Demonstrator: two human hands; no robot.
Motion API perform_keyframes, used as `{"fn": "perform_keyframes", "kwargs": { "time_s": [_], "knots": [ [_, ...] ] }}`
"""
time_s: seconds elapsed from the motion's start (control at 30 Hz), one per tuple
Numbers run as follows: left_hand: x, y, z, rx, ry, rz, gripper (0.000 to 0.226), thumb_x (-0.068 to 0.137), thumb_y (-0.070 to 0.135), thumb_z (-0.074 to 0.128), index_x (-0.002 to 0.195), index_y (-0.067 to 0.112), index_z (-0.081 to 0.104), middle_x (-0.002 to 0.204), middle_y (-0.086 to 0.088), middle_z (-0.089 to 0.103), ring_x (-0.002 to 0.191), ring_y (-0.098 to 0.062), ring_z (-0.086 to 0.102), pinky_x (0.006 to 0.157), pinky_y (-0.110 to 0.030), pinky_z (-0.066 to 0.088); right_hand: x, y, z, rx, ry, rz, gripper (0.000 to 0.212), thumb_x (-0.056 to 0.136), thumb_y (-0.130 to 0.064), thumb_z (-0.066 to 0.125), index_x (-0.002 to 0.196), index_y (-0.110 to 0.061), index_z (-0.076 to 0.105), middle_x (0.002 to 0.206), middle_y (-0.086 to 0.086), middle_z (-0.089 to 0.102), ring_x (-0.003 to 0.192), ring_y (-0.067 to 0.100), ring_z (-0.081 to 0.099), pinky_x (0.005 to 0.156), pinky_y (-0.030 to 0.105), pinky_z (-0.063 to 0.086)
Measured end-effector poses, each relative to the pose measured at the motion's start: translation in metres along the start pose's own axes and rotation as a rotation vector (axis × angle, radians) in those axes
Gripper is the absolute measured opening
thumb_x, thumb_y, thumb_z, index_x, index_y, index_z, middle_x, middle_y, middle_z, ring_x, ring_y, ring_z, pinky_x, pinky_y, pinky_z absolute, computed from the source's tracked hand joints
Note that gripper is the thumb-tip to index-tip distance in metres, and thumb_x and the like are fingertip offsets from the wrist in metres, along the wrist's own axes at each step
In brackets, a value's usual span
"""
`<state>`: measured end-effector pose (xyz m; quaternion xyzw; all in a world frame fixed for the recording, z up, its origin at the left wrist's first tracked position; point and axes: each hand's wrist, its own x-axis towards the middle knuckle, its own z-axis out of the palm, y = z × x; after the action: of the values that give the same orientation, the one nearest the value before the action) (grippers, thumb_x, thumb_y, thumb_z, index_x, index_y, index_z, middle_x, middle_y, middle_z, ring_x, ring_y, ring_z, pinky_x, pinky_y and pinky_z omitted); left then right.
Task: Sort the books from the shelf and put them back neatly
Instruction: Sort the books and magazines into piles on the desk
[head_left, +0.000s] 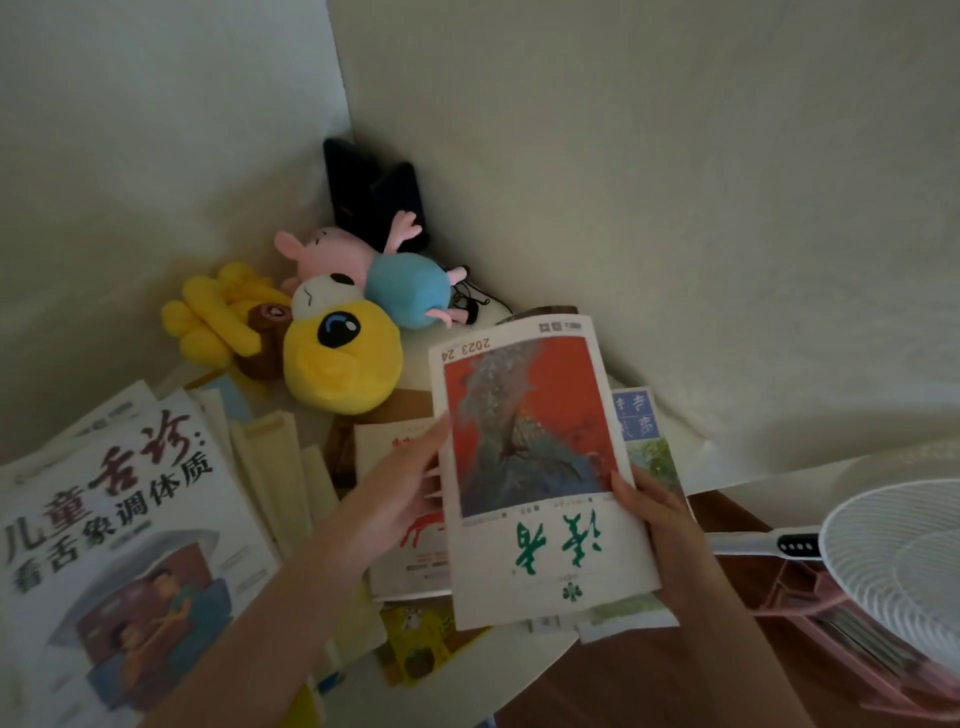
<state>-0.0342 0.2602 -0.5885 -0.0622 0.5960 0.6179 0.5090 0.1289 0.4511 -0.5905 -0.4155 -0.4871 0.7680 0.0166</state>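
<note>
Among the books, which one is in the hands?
The magazine with the red picture and upside-down green title: the left hand and right hand hold its side edges, while the other books lie unheld.

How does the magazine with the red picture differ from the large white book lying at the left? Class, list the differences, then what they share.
The magazine is held at its side edges by the left hand and right hand; the large white book lies on the pile, untouched. The magazine's green title reads upside down from the head view; the book's black-and-red title reads right way up. Both have white covers with a picture and Chinese title.
</note>
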Motion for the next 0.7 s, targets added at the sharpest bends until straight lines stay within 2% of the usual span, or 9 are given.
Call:
{"fn": "perform_keyframes", "kwargs": {
  "time_s": [0.1,0.17,0.23,0.3,0.37,0.43,0.5,0.6,0.7],
  "knots": [
    [0.004,-0.006,-0.01,-0.151,0.051,-0.003,0.018,0.093,0.02,0.055,0.103,0.01,0.066,0.093,-0.009,0.069,0.078,-0.02,0.067,0.071,-0.031,0.051,0.002,0.003,0.0,0.022,-0.005,0.013,0.031,0.08,-0.021,0.063,0.111,-0.015,0.068,0.101,0.018,0.071,0.081,0.033,0.069,0.066,0.041,0.059],
    [0.003,-0.009,-0.014,-0.231,0.02,0.027,0.023,0.093,0.021,0.053,0.106,0.008,0.066,0.095,-0.014,0.065,0.076,-0.02,0.063,0.072,-0.031,0.05,0.002,0.008,-0.006,0.011,0.004,0.039,0.033,0.081,-0.02,0.062,0.113,-0.014,0.066,0.102,0.019,0.07,0.082,0.034,0.069,0.067,0.043,0.059],
    [-0.001,-0.01,-0.011,-0.241,-0.046,0.06,0.03,0.095,0.026,0.051,0.117,0.011,0.063,0.093,-0.014,0.064,0.074,-0.02,0.063,0.071,-0.032,0.049,-0.001,0.013,-0.01,-0.014,0.011,0.049,0.035,0.082,-0.019,0.061,0.116,-0.015,0.064,0.104,0.021,0.07,0.085,0.036,0.069,0.072,0.048,0.059],
    [-0.003,-0.014,-0.003,-0.277,-0.062,0.109,0.032,0.097,0.03,0.048,0.125,0.018,0.058,0.102,-0.012,0.067,0.086,-0.024,0.067,0.076,-0.035,0.052,-0.002,0.02,-0.011,-0.023,0.018,0.069,0.034,0.082,-0.02,0.061,0.116,-0.017,0.064,0.105,0.018,0.07,0.088,0.036,0.068,0.074,0.049,0.058],
    [-0.005,-0.016,0.002,-0.286,-0.006,0.158,0.027,0.096,0.031,0.049,0.12,0.023,0.058,0.108,-0.007,0.069,0.093,-0.021,0.069,0.078,-0.037,0.056,-0.003,0.023,-0.008,-0.055,0.045,0.08,0.03,0.082,-0.024,0.061,0.112,-0.025,0.064,0.102,0.012,0.072,0.088,0.033,0.069,0.073,0.047,0.059],
    [-0.008,-0.014,0.002,-0.275,0.047,0.223,0.02,0.095,0.027,0.048,0.112,0.018,0.057,0.094,-0.005,0.071,0.081,-0.018,0.07,0.069,-0.034,0.058,0.0,0.021,-0.009,-0.189,0.073,0.031,0.025,0.087,-0.028,0.06,0.111,-0.029,0.064,0.099,0.007,0.073,0.086,0.029,0.07,0.072,0.044,0.059],
    [-0.011,-0.011,-0.003,-0.284,0.084,0.297,0.018,0.092,0.023,0.051,0.106,0.013,0.055,0.085,-0.005,0.07,0.073,-0.018,0.069,0.061,-0.031,0.057,0.001,0.012,-0.017,-0.269,0.107,-0.036,0.02,0.091,-0.025,0.056,0.11,-0.026,0.064,0.09,0.003,0.074,0.076,0.023,0.072,0.063,0.036,0.058],
    [-0.014,-0.005,-0.016,-0.268,0.142,0.342,0.024,0.086,0.027,0.054,0.106,0.014,0.057,0.09,-0.004,0.071,0.079,-0.02,0.069,0.06,-0.031,0.057,-0.002,-0.003,-0.037,-0.212,0.14,-0.091,0.02,0.09,-0.022,0.056,0.108,-0.02,0.065,0.086,0.008,0.074,0.068,0.023,0.071,0.053,0.031,0.056],
    [-0.019,-0.002,-0.026,-0.279,0.177,0.352,0.019,0.092,0.024,0.05,0.107,0.014,0.058,0.093,-0.005,0.07,0.079,-0.018,0.068,0.06,-0.031,0.057,-0.003,-0.009,-0.052,-0.092,0.149,-0.096,0.028,0.087,-0.024,0.056,0.113,-0.022,0.065,0.093,0.009,0.074,0.072,0.024,0.071,0.057,0.036,0.058]
  ]
}}
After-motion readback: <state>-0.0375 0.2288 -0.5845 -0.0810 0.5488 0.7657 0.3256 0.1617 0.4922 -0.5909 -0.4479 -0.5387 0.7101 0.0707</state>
